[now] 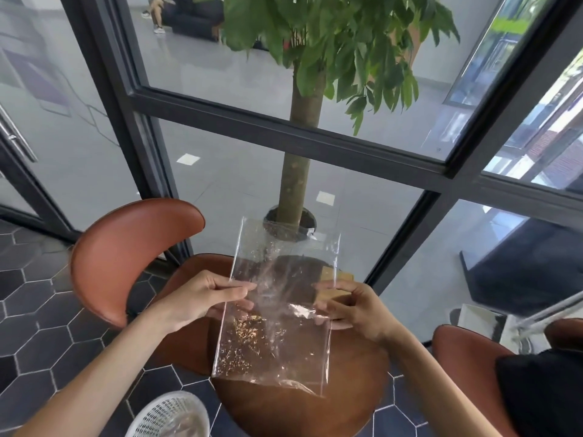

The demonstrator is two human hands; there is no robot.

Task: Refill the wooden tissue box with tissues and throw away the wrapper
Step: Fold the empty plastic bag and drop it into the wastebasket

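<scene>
White mesh basket (170, 416) | left hand (202, 298), right hand (353, 310) pinching crinkly clear wrapper (277, 310)

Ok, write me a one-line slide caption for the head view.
Both hands, left and right, hold the empty clear wrapper above the round wooden table, white wastebasket nearby.

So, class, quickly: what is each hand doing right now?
Left hand: pinches the clear plastic wrapper by its left edge.
Right hand: pinches the wrapper's right edge.
</scene>
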